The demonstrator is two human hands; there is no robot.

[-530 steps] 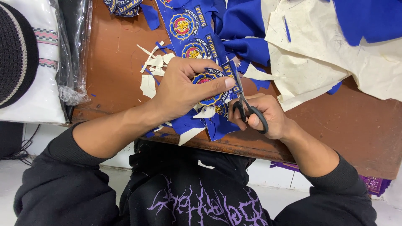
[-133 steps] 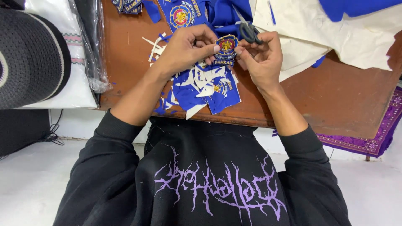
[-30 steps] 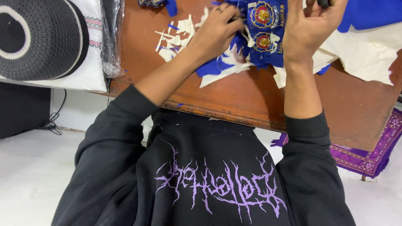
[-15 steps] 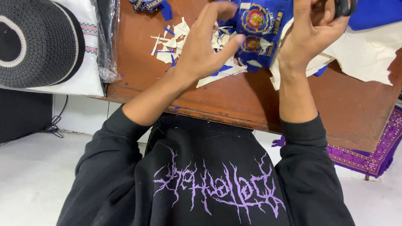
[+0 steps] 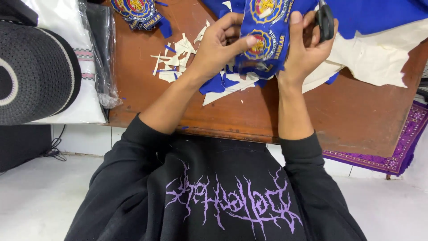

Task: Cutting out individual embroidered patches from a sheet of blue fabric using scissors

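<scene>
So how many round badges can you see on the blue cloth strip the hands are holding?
2. One round badge is at the strip's top, cut off by the picture edge; the other sits lower, by the left hand's thumb. More may be hidden above the frame.

A brown wooden bench (image 5: 356,111) with a worn front edge stands over a pale, smooth floor (image 5: 40,196). A purple patterned rug (image 5: 392,156) lies under its right end. A black cable (image 5: 55,145) runs along the white wall base at left. Light is even and soft
</scene>
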